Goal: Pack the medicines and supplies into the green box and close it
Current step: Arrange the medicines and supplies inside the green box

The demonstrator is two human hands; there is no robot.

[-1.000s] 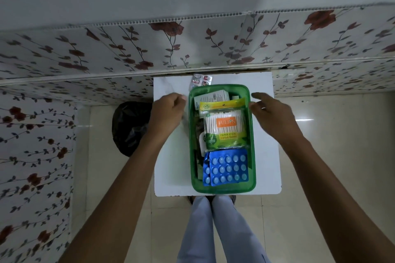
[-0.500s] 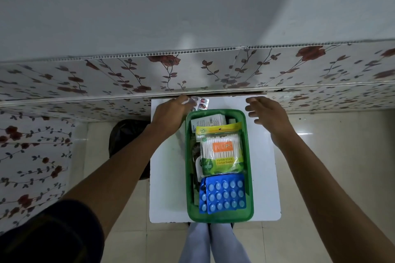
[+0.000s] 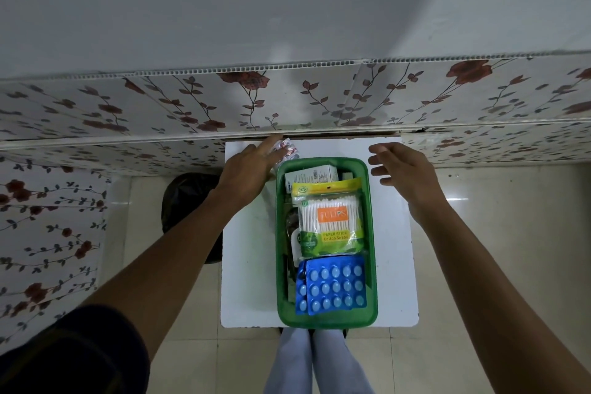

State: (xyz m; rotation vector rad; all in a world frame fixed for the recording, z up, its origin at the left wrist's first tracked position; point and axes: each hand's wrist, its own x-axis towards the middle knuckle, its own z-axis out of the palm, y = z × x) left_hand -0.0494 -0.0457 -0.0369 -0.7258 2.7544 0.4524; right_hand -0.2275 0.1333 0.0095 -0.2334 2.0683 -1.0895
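Note:
The green box [image 3: 371, 233] stands open on a small white table [image 3: 249, 265]. Inside lie a blue blister pack [image 3: 334, 285], a packet of cotton swabs [image 3: 331, 221] and a white medicine carton [image 3: 311, 174]. A silver blister strip with red pills [image 3: 287, 149] lies on the table just behind the box's far left corner. My left hand [image 3: 252, 166] rests flat beside that corner, its fingertips touching the strip. Beyond the far right corner hovers my right hand [image 3: 403, 169], fingers spread and holding nothing. No lid is in view.
A wall with flowered panels [image 3: 287, 105] runs right behind the table. A black bag [image 3: 188, 198] sits on the tiled floor left of the table. My legs [image 3: 316, 361] are under the table's near edge.
Both hands have moved from the box's sides toward the table's far edge. My left hand now reaches the blister strip. The head camera has tilted up.

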